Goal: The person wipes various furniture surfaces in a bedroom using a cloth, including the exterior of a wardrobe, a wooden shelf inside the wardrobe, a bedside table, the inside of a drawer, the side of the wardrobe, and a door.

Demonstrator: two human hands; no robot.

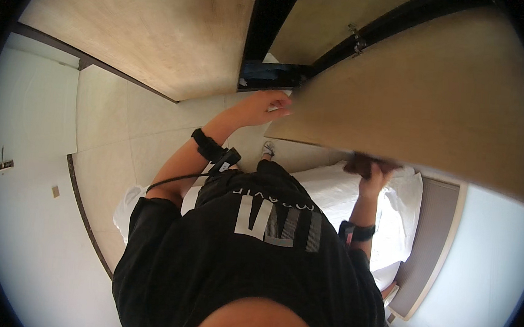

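My left hand is raised in front of the wardrobe opening, close to the free edge of the right wooden door. Its fingers are loosely curled, thumb apart, with nothing between them. At the lower edge of that same door, my right hand is closed on a dark brown, soft-looking bundle. Blur and the door's edge hide part of the bundle, so its exact kind is unclear. On both wrists I wear black straps, and a cable runs along my left arm.
Another wooden door stands at the upper left. Dark folded clothes lie inside the wardrobe. A metal hinge joins the right door. Behind me on the right is a bed with white bedding and a brown headboard.
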